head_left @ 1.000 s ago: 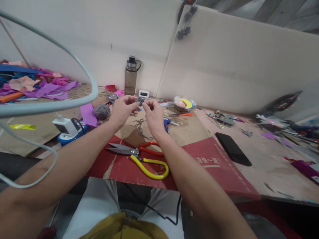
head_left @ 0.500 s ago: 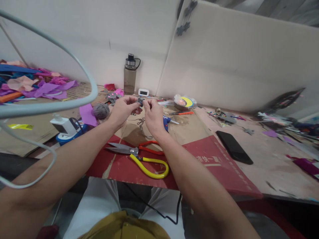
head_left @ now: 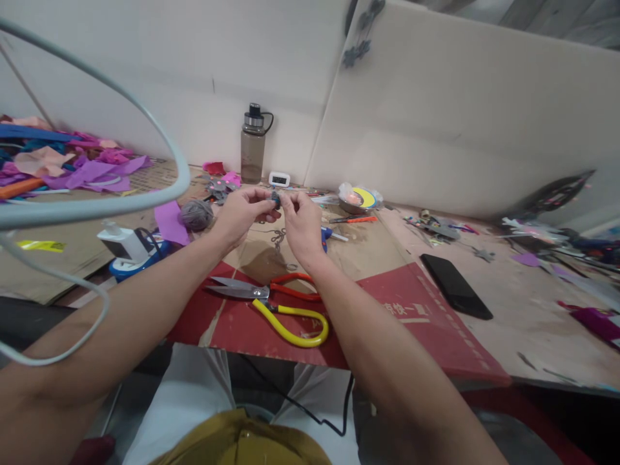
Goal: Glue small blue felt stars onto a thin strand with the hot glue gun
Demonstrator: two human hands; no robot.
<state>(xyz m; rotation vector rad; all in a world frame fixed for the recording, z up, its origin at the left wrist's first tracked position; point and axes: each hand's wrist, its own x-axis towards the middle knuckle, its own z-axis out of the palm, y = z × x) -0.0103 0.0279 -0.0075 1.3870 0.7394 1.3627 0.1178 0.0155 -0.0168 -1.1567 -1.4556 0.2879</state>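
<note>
Above the cardboard, my left hand [head_left: 249, 210] pinches a small dark grey piece [head_left: 276, 199], perhaps felt or yarn, between thumb and fingers. My right hand [head_left: 301, 223] meets it from the other side, its fingertips closed on the edge of the same piece. A length of grey yarn [head_left: 278, 239] lies on the cardboard below the hands. Left of my left hand rests a ball of grey yarn [head_left: 196, 214]. Scissors [head_left: 261, 294] with one red and one yellow handle lie nearer my body. A blue glue gun [head_left: 325, 237] is partly hidden behind my right hand.
A water bottle [head_left: 252, 145] and a small white clock [head_left: 279, 179] stand by the wall. A black phone [head_left: 455, 286] lies to the right. Coloured felt scraps [head_left: 82, 165] are heaped left, near a white charger [head_left: 123, 245]. A pale tube [head_left: 97, 210] crosses the near left.
Both hands have shifted very slightly right, and the small grey piece has turned a little between the fingertips. The other things stay where they were.
</note>
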